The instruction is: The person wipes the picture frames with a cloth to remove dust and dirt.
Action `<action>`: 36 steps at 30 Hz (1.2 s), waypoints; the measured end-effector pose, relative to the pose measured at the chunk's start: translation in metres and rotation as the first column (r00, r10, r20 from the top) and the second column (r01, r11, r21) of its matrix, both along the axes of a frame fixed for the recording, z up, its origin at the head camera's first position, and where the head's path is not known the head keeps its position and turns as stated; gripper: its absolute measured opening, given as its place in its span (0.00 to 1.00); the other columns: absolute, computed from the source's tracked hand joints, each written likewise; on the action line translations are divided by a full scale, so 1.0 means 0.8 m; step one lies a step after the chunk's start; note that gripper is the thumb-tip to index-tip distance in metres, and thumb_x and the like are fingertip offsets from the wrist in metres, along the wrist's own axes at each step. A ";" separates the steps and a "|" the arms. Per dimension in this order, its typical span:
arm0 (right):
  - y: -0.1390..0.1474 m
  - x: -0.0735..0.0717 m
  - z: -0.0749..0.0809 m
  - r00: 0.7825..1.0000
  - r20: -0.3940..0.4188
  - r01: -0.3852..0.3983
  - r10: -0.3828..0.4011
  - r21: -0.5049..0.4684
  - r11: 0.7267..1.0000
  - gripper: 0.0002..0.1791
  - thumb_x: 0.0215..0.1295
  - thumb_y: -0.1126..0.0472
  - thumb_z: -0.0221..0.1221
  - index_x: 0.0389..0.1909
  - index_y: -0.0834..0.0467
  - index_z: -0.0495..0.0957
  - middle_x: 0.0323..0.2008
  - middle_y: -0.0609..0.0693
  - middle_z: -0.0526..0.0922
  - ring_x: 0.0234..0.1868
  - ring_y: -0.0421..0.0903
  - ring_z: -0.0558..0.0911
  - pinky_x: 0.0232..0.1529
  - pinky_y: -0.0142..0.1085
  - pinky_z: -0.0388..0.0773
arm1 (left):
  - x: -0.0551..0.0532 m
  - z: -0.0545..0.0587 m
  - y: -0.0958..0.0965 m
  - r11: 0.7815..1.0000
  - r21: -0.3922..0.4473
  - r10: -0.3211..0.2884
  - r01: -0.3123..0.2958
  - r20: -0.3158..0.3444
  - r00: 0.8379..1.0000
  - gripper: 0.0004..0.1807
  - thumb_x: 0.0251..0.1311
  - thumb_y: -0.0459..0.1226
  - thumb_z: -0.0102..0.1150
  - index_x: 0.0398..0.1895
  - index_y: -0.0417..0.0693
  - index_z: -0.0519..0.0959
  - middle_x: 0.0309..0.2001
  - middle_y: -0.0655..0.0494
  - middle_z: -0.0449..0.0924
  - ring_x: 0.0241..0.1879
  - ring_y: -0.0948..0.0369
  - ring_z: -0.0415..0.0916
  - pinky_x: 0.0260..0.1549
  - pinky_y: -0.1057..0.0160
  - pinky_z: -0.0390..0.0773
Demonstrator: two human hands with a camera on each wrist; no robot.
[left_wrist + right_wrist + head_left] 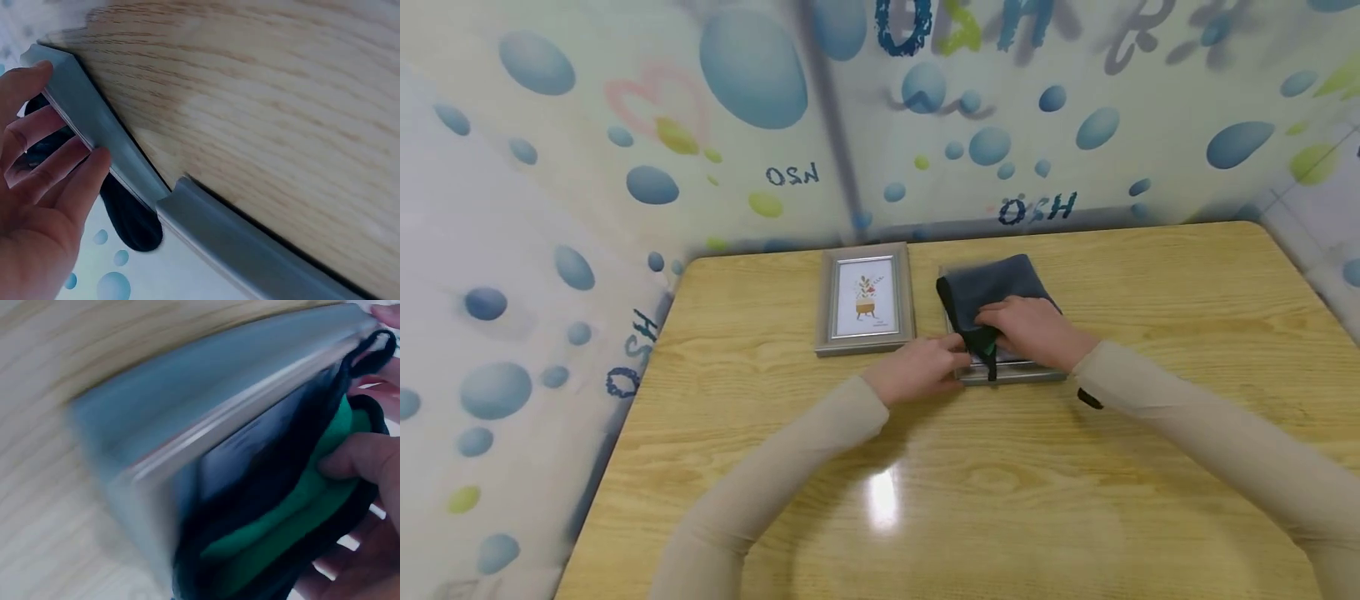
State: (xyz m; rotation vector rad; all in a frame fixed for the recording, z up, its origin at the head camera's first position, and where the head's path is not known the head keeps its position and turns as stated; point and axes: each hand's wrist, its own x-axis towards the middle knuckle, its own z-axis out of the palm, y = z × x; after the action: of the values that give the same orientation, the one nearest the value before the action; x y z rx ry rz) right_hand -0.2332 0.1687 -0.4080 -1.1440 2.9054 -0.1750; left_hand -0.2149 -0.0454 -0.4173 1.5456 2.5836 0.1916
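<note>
A dark cloth (pixel 992 287) with a green inner side (pixel 337 431) and a thin black loop (pixel 375 353) lies folded over the right-hand picture frame (pixel 1030 375). My right hand (pixel 1033 327) grips this cloth, thumb against the green side in the right wrist view, fingers behind it. At the frame's front left corner, my left hand (pixel 921 369) holds the silver edge, its digits spread along the side and over the top. The cloth hides most of that frame's face. The loop hangs over the front edge, close to the left fingers.
Left of the hands lies a second silver picture frame (pixel 901 308) with a potted-plant print, face up. Both frames rest near the back of the wooden table (pixel 1000 500). A curtain (pixel 880 125) printed with blue bubbles hangs behind and on the left.
</note>
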 end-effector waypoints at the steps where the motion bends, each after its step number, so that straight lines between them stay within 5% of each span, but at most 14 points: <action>1: -0.001 -0.001 0.000 1.000 0.017 -0.007 0.007 -0.028 1.000 0.17 0.57 0.68 0.67 0.49 0.60 0.81 0.47 0.56 0.83 0.43 0.57 0.81 0.41 0.51 0.79 | 0.000 -0.001 0.001 1.000 0.003 0.002 -0.002 0.004 1.000 0.12 0.62 0.41 0.63 0.46 0.48 0.82 0.46 0.51 0.76 0.39 0.61 0.78 0.38 0.64 0.78; 5: 0.006 -0.001 0.001 0.997 0.069 -0.040 0.046 -0.079 0.996 0.18 0.58 0.70 0.65 0.50 0.61 0.82 0.47 0.56 0.83 0.46 0.56 0.80 0.44 0.51 0.78 | -0.002 -0.002 0.003 1.000 0.014 0.008 -0.008 0.019 1.000 0.11 0.63 0.42 0.62 0.45 0.49 0.83 0.45 0.53 0.75 0.37 0.62 0.77 0.36 0.66 0.77; 10: 0.029 0.003 0.001 0.994 0.056 -0.092 0.091 0.006 0.996 0.18 0.57 0.71 0.65 0.50 0.60 0.83 0.51 0.55 0.82 0.50 0.55 0.79 0.47 0.50 0.77 | -0.005 -0.003 0.004 0.999 0.037 0.002 -0.003 0.022 1.000 0.11 0.62 0.43 0.63 0.45 0.50 0.83 0.44 0.54 0.74 0.35 0.63 0.75 0.33 0.67 0.75; 16: 0.058 0.006 0.014 1.000 0.022 -0.014 0.012 0.093 0.996 0.18 0.51 0.73 0.68 0.46 0.59 0.84 0.44 0.53 0.84 0.46 0.56 0.79 0.45 0.50 0.77 | -0.007 -0.002 0.003 0.998 0.060 0.005 -0.006 0.014 1.000 0.12 0.60 0.43 0.66 0.43 0.48 0.82 0.43 0.54 0.73 0.34 0.63 0.76 0.32 0.67 0.75; 24: 0.054 0.004 0.015 0.999 0.037 -0.025 0.021 0.113 0.993 0.17 0.51 0.74 0.68 0.42 0.58 0.85 0.40 0.53 0.84 0.43 0.55 0.81 0.43 0.50 0.78 | -0.018 0.005 -0.002 0.999 0.029 0.030 -0.032 0.072 0.997 0.16 0.58 0.43 0.67 0.48 0.47 0.82 0.50 0.53 0.74 0.41 0.60 0.77 0.41 0.65 0.76; 28: 0.054 0.004 0.012 1.000 0.015 -0.014 0.013 0.096 0.995 0.17 0.50 0.76 0.67 0.41 0.58 0.85 0.39 0.53 0.85 0.42 0.55 0.81 0.41 0.50 0.78 | -0.040 0.015 -0.004 0.995 -0.009 0.098 -0.097 0.078 0.992 0.17 0.59 0.40 0.66 0.51 0.45 0.80 0.58 0.47 0.70 0.51 0.55 0.75 0.48 0.61 0.76; 36: 0.051 0.004 0.006 1.000 0.005 -0.022 0.022 0.075 0.997 0.16 0.51 0.77 0.65 0.40 0.59 0.85 0.39 0.54 0.84 0.42 0.56 0.81 0.39 0.50 0.79 | -0.112 0.022 0.003 0.966 -0.134 0.230 -0.222 0.049 0.972 0.17 0.62 0.32 0.60 0.55 0.42 0.78 0.63 0.44 0.68 0.59 0.51 0.69 0.53 0.58 0.74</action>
State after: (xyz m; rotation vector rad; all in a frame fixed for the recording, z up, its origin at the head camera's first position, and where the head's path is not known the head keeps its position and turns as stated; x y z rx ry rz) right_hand -0.2297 0.2097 -0.4032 -1.1619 2.8674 -0.0681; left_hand -0.3042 -0.0432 -0.3995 1.1818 2.6596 0.0923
